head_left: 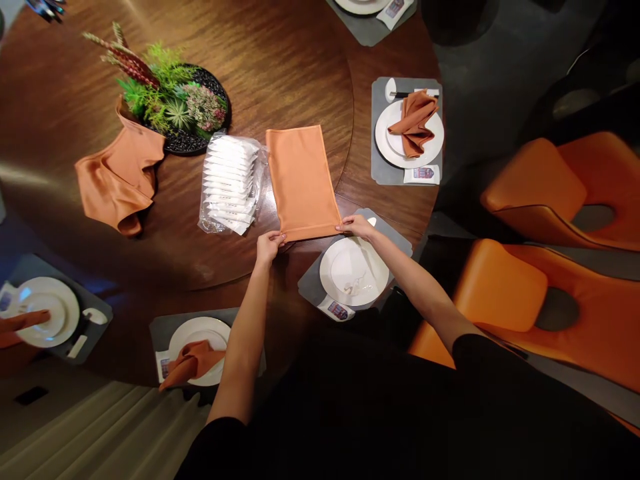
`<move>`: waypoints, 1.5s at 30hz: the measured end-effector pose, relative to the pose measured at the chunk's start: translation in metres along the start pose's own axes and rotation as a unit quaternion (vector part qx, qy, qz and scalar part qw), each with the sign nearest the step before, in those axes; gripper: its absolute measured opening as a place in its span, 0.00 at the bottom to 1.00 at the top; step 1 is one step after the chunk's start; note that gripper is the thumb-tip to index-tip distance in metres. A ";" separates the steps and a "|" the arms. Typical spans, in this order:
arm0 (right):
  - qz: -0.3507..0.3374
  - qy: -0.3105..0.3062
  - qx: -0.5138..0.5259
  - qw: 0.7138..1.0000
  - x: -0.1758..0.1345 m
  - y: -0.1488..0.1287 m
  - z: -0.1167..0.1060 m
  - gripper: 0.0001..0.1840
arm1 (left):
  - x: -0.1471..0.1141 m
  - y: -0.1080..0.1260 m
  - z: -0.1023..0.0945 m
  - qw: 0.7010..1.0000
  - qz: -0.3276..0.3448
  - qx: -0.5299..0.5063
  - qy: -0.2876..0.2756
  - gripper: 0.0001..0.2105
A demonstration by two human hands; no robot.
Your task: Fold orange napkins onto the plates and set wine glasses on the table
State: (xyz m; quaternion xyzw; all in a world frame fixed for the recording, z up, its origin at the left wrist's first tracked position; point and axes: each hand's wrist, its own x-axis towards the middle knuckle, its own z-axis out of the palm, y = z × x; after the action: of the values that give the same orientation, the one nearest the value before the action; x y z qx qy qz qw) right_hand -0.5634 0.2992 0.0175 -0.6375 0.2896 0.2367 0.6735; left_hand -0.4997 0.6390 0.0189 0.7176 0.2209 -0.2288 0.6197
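Note:
An orange cloth napkin [302, 180] lies flat in a long folded rectangle on the round wooden table [280, 60]. My left hand [269, 245] pinches its near left corner and my right hand [356, 227] pinches its near right corner. Just under my right forearm stands a bare white plate [354, 271] on a grey placemat [310, 288]. A clear bag of white packets [230, 183] lies to the left of the napkin, touching its edge.
A pile of orange napkins [119, 179] and a plant centrepiece [173, 100] sit at the left. Plates with folded napkins stand at the right [410, 130] and near left [197, 353]. Orange chairs [545, 193] line the right side. Another plate [43, 320] is far left.

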 end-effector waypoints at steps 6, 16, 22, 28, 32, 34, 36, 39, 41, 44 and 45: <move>-0.222 0.140 0.009 0.965 0.003 -0.040 -0.008 0.17 | 0.003 0.041 0.014 0.968 0.245 -0.001 0.052 0.13; -0.260 0.065 0.005 0.963 0.013 -0.058 -0.029 0.24 | 0.011 0.067 0.029 0.978 0.188 -0.078 -0.033 0.18; -0.050 0.074 0.109 0.990 0.009 -0.022 -0.005 0.24 | 0.004 0.031 0.037 0.989 0.131 -0.070 0.027 0.15; 0.091 0.077 0.200 0.973 0.013 -0.020 0.015 0.21 | 0.008 0.009 0.043 0.991 0.029 -0.082 0.103 0.16; 0.118 0.085 0.206 0.968 0.015 -0.021 0.018 0.24 | 0.011 0.012 0.040 0.992 0.026 -0.085 0.087 0.18; 0.122 0.079 0.198 0.969 0.014 -0.019 0.015 0.25 | 0.013 0.016 0.036 0.995 0.013 -0.077 0.068 0.19; 0.124 0.072 0.193 0.971 0.012 -0.018 0.011 0.25 | 0.014 0.020 0.033 0.997 -0.004 -0.063 0.053 0.21; 0.131 0.060 0.190 0.971 0.009 -0.017 0.004 0.22 | 0.015 0.025 0.030 0.999 -0.012 -0.039 0.021 0.22; 0.144 0.052 0.193 0.969 0.008 -0.017 -0.001 0.18 | 0.014 0.027 0.029 0.999 -0.012 -0.038 -0.001 0.22; 0.162 0.045 0.197 0.966 0.006 -0.018 -0.008 0.15 | 0.012 0.029 0.028 0.997 -0.059 -0.045 -0.027 0.23; 0.164 0.042 0.196 0.966 0.005 -0.018 -0.010 0.15 | 0.011 0.030 0.027 0.994 -0.089 -0.042 -0.039 0.22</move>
State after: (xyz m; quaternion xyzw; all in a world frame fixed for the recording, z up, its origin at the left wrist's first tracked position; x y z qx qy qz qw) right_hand -0.5486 0.2878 0.0271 -0.4461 0.4588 0.2553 0.7248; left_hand -0.4745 0.6085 0.0326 0.6593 0.2686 -0.3011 0.6344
